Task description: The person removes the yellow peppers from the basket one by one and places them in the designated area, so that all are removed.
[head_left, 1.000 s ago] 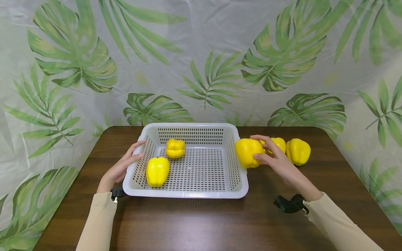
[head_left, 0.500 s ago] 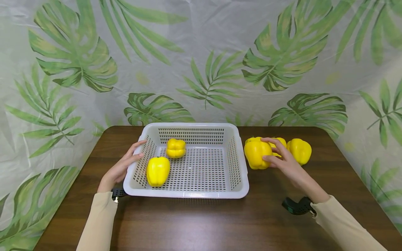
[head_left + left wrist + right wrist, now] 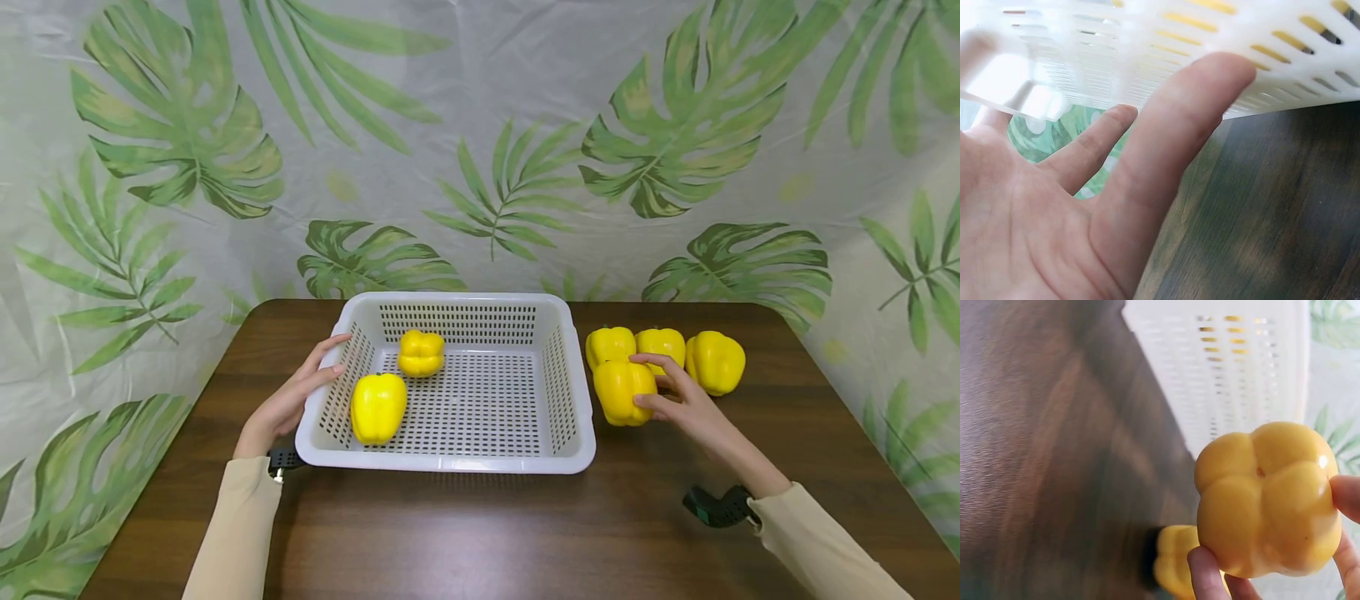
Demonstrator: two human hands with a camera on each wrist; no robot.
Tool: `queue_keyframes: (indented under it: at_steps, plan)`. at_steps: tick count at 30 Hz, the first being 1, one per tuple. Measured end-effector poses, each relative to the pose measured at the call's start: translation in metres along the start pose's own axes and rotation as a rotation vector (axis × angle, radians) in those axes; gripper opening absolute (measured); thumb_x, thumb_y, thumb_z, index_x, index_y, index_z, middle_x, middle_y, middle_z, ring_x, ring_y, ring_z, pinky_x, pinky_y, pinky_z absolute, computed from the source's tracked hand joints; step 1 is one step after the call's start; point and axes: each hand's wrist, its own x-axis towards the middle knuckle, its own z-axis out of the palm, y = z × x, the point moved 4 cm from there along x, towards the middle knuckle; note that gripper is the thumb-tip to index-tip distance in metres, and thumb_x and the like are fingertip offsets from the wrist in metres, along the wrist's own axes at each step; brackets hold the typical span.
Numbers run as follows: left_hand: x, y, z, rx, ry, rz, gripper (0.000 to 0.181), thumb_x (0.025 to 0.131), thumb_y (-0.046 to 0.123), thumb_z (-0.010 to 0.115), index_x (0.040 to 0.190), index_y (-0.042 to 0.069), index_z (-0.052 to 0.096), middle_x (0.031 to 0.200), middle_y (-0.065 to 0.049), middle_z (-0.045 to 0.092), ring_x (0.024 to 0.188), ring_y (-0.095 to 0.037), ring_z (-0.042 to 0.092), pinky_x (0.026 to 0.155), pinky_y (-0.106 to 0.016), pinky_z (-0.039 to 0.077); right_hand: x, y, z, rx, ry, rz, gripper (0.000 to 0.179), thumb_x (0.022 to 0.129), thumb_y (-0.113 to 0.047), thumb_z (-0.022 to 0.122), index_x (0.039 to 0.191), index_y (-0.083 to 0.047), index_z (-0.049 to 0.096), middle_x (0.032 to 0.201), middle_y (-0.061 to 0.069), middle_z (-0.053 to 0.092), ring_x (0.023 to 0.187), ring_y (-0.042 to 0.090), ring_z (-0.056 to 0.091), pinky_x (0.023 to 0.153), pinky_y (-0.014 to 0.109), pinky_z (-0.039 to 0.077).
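Note:
In the head view my right hand [image 3: 682, 400] holds a yellow bell pepper [image 3: 622, 392] between thumb and fingers, just right of the white basket [image 3: 442, 465]. The right wrist view shows the lobed end of this bell pepper [image 3: 1266, 506], with fingertips on its sides. My left hand [image 3: 292, 396] lies against the basket's left side with its fingers fairly straight. From the left wrist, the thumb [image 3: 1166, 131] shows along the slotted outer wall [image 3: 1285, 56]. Inside the basket are two yellow bell peppers, one near the front left [image 3: 378, 408] and a smaller-looking one behind it [image 3: 421, 354].
Three more bell peppers stand in a row at the back right: a left one [image 3: 609, 342] partly behind the held pepper, a middle one [image 3: 662, 343] and a right one [image 3: 715, 362]. Everything rests on a dark wooden table [image 3: 480, 542]. A leaf-patterned cloth [image 3: 517, 167] hangs behind.
My right hand has carried its bell pepper from over the basket's right rim rightward, then toward me, uncovering the peppers in the row. The left hand and the basket have stayed in place.

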Motion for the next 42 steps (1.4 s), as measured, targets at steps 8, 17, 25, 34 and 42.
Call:
queue_keyframes:
  at_steps: [8,17,25,34,42]
  plan:
    - [0.0,0.0,0.0,0.004,0.002,0.0,0.056,0.101,0.024,0.042,0.149,0.029,0.014,0.155,-0.019,0.003,0.128,-0.056,0.025,0.079,-0.063,0.046,-0.005,0.019,0.004,0.013,-0.023,0.028,0.052,0.095,-0.016,0.06,0.14,-0.005,0.035,0.144,0.024,0.028,0.125,0.043,0.033,0.083,0.043,0.05]
    - [-0.001,0.0,0.0,-0.003,-0.004,0.001,0.056,0.101,0.024,0.042,0.149,0.029,0.014,0.155,-0.019,0.002,0.128,-0.055,0.025,0.08,-0.064,0.045,-0.005,0.035,0.005,0.012,-0.03,0.059,0.054,0.094,-0.015,0.061,0.14,-0.004,0.034,0.146,0.024,0.024,0.125,0.046,0.03,0.083,0.048,0.049]
    - [-0.001,-0.001,0.001,-0.005,-0.012,0.008,0.056,0.101,0.023,0.041,0.149,0.029,0.014,0.155,-0.018,0.002,0.128,-0.056,0.024,0.079,-0.064,0.046,-0.005,0.043,0.002,-0.014,-0.023,0.066,0.054,0.096,-0.02,0.06,0.141,-0.006,0.033,0.145,0.025,0.025,0.123,0.045,0.032,0.084,0.045,0.046]
    - [0.0,-0.002,0.0,-0.003,-0.005,0.008,0.055,0.101,0.023,0.041,0.149,0.029,0.014,0.155,-0.018,0.003,0.128,-0.056,0.025,0.079,-0.064,0.046,-0.005,0.044,0.001,0.045,-0.045,0.078,0.056,0.097,-0.018,0.057,0.142,-0.005,0.027,0.145,0.028,0.021,0.127,0.047,0.029,0.085,0.034,0.048]
    - [0.0,-0.001,0.0,-0.004,-0.008,0.012,0.055,0.102,0.023,0.041,0.149,0.03,0.014,0.155,-0.018,0.002,0.128,-0.056,0.024,0.079,-0.065,0.045,-0.005,0.035,-0.004,0.037,-0.024,0.072,0.057,0.097,-0.018,0.055,0.143,-0.002,0.025,0.148,0.028,0.02,0.132,0.046,0.025,0.088,0.035,0.046]
